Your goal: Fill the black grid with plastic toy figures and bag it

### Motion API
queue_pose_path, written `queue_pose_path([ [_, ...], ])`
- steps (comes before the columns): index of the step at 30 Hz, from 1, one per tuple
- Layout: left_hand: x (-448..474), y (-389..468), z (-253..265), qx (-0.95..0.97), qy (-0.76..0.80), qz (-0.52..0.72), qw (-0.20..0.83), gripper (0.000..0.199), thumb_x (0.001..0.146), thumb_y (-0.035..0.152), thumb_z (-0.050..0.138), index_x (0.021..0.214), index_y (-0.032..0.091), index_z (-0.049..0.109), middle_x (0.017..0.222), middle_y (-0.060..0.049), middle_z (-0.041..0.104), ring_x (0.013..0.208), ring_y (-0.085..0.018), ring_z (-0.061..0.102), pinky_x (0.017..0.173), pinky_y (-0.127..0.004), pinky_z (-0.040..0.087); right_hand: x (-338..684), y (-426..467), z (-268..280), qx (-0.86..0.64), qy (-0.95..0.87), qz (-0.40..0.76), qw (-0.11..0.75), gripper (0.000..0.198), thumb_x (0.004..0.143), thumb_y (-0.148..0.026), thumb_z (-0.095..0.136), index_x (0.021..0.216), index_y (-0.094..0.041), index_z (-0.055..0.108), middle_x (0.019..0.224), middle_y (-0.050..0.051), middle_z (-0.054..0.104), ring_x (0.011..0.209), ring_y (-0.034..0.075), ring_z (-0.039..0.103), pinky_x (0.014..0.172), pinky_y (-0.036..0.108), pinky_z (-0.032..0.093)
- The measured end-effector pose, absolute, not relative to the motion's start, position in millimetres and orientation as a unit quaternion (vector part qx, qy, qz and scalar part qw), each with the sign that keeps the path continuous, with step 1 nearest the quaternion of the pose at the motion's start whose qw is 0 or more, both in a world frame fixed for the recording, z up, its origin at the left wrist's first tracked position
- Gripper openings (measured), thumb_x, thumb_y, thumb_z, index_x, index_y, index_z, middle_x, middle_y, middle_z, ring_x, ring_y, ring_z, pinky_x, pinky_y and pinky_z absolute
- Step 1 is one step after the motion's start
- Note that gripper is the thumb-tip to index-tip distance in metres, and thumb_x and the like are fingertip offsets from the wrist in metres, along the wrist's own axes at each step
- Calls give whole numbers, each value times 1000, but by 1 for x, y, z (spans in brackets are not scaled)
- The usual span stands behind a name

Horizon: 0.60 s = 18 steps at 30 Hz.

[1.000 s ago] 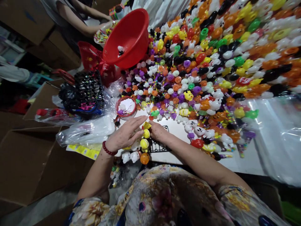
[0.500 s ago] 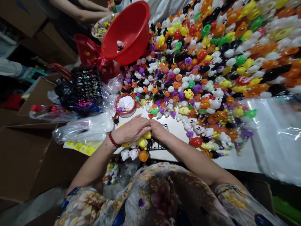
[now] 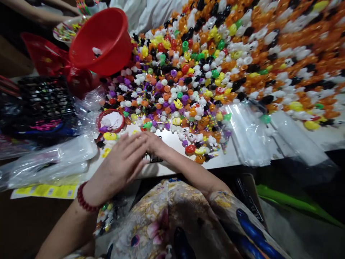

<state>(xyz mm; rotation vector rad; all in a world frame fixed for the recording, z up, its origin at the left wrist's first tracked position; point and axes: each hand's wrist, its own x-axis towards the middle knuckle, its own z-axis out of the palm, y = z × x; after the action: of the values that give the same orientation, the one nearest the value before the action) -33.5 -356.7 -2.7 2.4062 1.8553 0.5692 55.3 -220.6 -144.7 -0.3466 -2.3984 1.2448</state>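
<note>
My left hand (image 3: 121, 163), with a red bead bracelet (image 3: 86, 198) at the wrist, is palm down with its fingers stretched out and slightly blurred. Its fingertips reach to my right hand (image 3: 153, 142), whose fingers are mostly hidden behind them. Beneath my right hand, part of a black grid rack (image 3: 154, 158) shows on the white table (image 3: 172, 142). Beyond the left hand lie a yellow plastic figure (image 3: 110, 136) and another yellow piece (image 3: 106, 152). Whatever the right fingers touch is out of sight.
A large heap of colourful plastic toy figures (image 3: 185, 77) spreads across the table. At the left are a red basin (image 3: 101, 39), a small red basket (image 3: 122, 122) and plastic bags (image 3: 61, 151). Clear bags (image 3: 248, 136) lie at right. Another person's arm (image 3: 44, 16) shows at upper left.
The view has turned, so the scene sits further left. My left hand has risen off the yellow figures, its fingers straighter. White and orange figures below it no longer show.
</note>
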Motion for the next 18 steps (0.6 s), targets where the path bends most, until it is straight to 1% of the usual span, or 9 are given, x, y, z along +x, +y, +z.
queue_pose_path([
  [2, -13, -379, -13, 800, 561, 205, 62, 42, 96, 24, 50, 138, 20, 50, 135, -11, 61, 130, -22, 53, 114, -43, 41, 104, -225, -131, -120, -890, 364, 245, 24, 91, -17, 56, 115, -16, 60, 116, 11, 61, 110, 21, 55, 96, 36, 49],
  [4, 4, -397, -38, 799, 550, 214, 113, 33, 98, 25, 48, 130, 19, 56, 125, -11, 67, 119, -19, 61, 105, -33, 51, 161, -225, -121, -150, -911, 285, 258, 24, 96, -19, 48, 115, -19, 62, 112, 10, 62, 105, 20, 57, 92, 34, 50],
  [5, 10, -405, -54, 791, 557, 219, 127, 30, 98, 26, 47, 125, 19, 59, 120, -10, 69, 113, -18, 65, 99, -30, 54, 189, -221, -117, -175, -920, 242, 255, 25, 96, -17, 47, 112, -20, 64, 109, 10, 62, 101, 20, 58, 89, 34, 51],
  [7, 17, -416, -89, 754, 605, 235, 105, 28, 99, 25, 46, 122, 20, 60, 114, -10, 71, 105, -19, 68, 94, -32, 58, 239, -210, -114, -260, -923, 159, 233, 26, 94, -15, 46, 107, -21, 68, 107, 11, 62, 100, 22, 56, 89, 36, 49],
  [8, 19, -419, -106, 735, 628, 244, 78, 29, 98, 23, 46, 124, 20, 59, 114, -11, 71, 106, -20, 68, 95, -35, 58, 258, -203, -115, -296, -922, 122, 220, 27, 92, -14, 46, 104, -21, 69, 103, 11, 62, 96, 23, 56, 86, 37, 48],
  [11, 22, -425, -143, 682, 686, 253, 11, 38, 97, 20, 45, 135, 20, 51, 126, -14, 65, 120, -26, 62, 102, -44, 55, 287, -182, -122, -354, -918, 33, 174, 31, 89, -11, 47, 103, -21, 72, 96, 11, 61, 89, 24, 50, 80, 37, 44],
  [14, 26, -424, -162, 651, 719, 240, -31, 46, 97, 22, 46, 142, 19, 43, 136, -17, 59, 130, -29, 55, 104, -46, 53, 283, -168, -126, -356, -924, -30, 138, 26, 88, -13, 50, 100, -22, 72, 94, 11, 60, 89, 26, 46, 79, 39, 38],
  [18, 32, -412, -172, 627, 744, 223, -54, 44, 98, 27, 44, 141, 16, 44, 140, -18, 56, 132, -29, 53, 106, -45, 52, 264, -160, -122, -319, -938, -72, 114, 18, 89, -14, 54, 91, -21, 69, 91, 11, 61, 89, 26, 45, 78, 37, 31],
])
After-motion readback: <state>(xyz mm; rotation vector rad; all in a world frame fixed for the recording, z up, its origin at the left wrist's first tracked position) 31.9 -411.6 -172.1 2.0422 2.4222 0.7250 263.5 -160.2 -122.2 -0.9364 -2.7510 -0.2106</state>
